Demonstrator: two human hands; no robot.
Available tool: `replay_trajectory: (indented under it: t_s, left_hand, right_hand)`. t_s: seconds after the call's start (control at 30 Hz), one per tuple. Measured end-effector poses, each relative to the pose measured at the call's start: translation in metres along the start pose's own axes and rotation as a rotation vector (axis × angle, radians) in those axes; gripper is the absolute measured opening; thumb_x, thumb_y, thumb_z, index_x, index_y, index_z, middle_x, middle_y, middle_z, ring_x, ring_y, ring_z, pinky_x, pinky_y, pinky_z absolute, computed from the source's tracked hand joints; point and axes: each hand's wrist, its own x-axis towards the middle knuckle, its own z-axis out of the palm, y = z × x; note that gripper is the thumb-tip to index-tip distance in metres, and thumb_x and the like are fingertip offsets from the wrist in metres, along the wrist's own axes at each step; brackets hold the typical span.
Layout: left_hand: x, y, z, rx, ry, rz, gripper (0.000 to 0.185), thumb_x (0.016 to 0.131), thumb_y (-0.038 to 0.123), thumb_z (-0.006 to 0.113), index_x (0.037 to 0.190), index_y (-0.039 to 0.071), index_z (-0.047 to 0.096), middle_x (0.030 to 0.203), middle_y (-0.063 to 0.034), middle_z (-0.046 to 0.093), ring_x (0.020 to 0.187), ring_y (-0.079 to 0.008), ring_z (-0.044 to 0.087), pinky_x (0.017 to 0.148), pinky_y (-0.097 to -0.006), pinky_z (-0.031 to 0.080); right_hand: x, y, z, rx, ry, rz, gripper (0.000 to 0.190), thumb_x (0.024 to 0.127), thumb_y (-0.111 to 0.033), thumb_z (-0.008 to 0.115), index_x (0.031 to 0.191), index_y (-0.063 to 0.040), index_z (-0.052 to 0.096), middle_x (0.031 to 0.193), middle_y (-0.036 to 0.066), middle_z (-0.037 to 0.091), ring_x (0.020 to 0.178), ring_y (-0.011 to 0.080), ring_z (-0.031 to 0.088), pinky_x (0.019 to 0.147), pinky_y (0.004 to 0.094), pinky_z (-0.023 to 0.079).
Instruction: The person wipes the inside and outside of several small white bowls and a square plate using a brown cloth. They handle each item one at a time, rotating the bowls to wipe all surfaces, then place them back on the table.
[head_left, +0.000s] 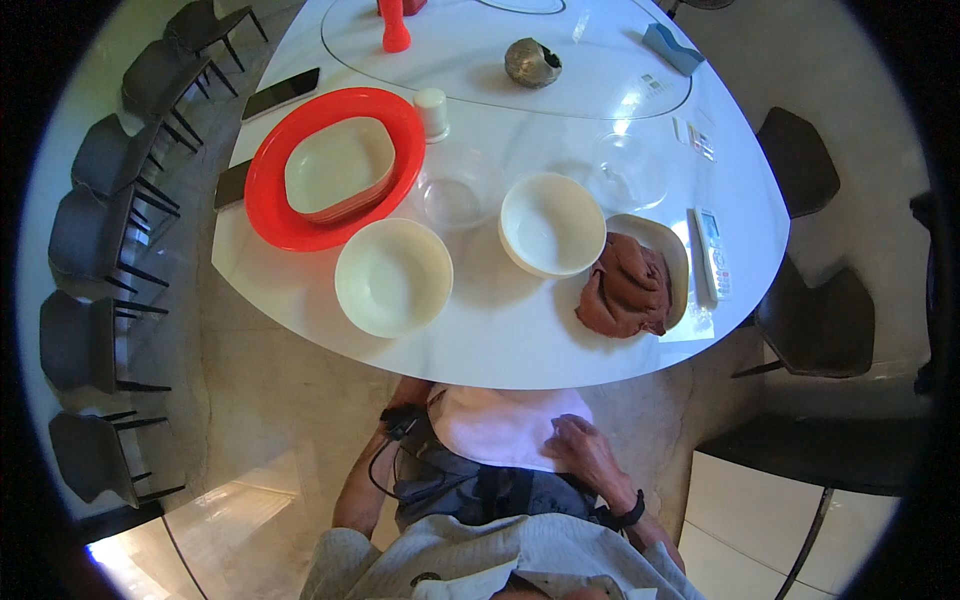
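My right hand (581, 446) rests on a white cloth (487, 429) across my lap; whether its fingers grip the cloth is unclear. My left hand is hidden under the table's edge, with only the forearm and a wrist strap showing. On the white table (480, 352) before me stand a white bowl (394, 277) and, to its right, a second white bowl (551, 225), perhaps stacked. A brown clay-like mass (628, 289) lies partly over an off-white dish (677, 259). Further left, a red oval tray (262, 202) holds stacked off-white rectangular dishes (341, 165).
Clear plastic bowls (452, 199), a white-capped container (431, 112), a metallic hollow ball (531, 64), a red object (395, 30) and a blue holder (671, 49) are further back. A remote control (712, 255) lies right, a phone (281, 94) left. Dark chairs (82, 330) flank the table.
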Motion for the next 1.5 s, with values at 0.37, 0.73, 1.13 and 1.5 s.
replay_trajectory:
  t_s: [0.37, 0.73, 1.13, 1.5]
  left_hand:
    - [-0.015, 0.03, -0.148, -0.672, 0.318, -0.42, 0.029, 0.104, 0.012, 0.07, 0.129, -0.004, 0.071, 0.114, -0.0148, 0.079, 0.097, -0.0208, 0.074, 0.084, -0.0391, 0.061]
    - [-0.07, 0.074, -0.142, -0.379, 0.429, -0.588, 0.037, 0.105, 0.01, 0.071, 0.139, -0.003, 0.069, 0.114, -0.0132, 0.079, 0.094, -0.0186, 0.073, 0.079, -0.0335, 0.06]
    - [-0.032, 0.208, -0.11, 0.047, 0.063, -0.066, 0.024, 0.099, 0.014, 0.08, 0.119, 0.0, 0.079, 0.113, -0.0163, 0.082, 0.098, -0.0304, 0.08, 0.086, -0.0406, 0.064]
    - [-0.001, 0.351, -0.136, 0.079, -0.017, 0.484, 0.031, 0.092, 0.011, 0.085, 0.123, 0.007, 0.079, 0.113, -0.0132, 0.081, 0.105, -0.0333, 0.077, 0.091, -0.0432, 0.061]
  right_hand:
    - [0.022, -0.021, 0.006, -0.11, 0.043, -0.161, 0.044, 0.09, -0.023, 0.09, 0.126, -0.005, 0.072, 0.132, 0.019, 0.074, 0.123, 0.0421, 0.07, 0.098, 0.0513, 0.062]
    - [0.012, -0.029, 0.011, -0.176, 0.135, -0.286, 0.046, 0.089, -0.028, 0.092, 0.126, -0.007, 0.074, 0.143, 0.021, 0.067, 0.127, 0.0428, 0.067, 0.098, 0.0503, 0.063]
    - [0.022, -0.072, -0.061, -0.151, 0.477, -0.466, 0.038, 0.088, -0.009, 0.091, 0.123, -0.005, 0.076, 0.121, 0.019, 0.078, 0.096, 0.0354, 0.078, 0.077, 0.041, 0.065]
    - [0.083, -0.12, -0.114, -0.214, 0.779, -0.694, 0.032, 0.087, 0.002, 0.088, 0.116, 0.0, 0.076, 0.11, 0.018, 0.078, 0.083, 0.0315, 0.075, 0.067, 0.0383, 0.06]
